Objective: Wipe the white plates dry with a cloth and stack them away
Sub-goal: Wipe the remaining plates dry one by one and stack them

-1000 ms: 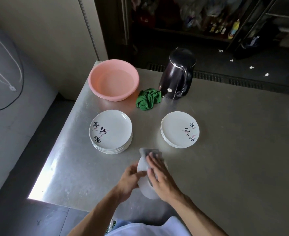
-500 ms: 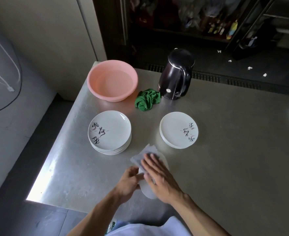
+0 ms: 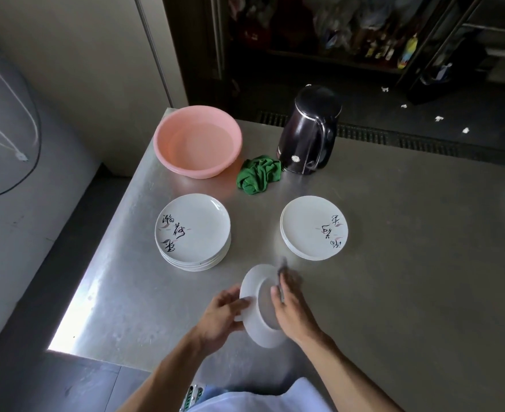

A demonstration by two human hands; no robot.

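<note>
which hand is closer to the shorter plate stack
Right. The right hand is just short of the shorter plate stack; the left hand is across the held plate.
</note>
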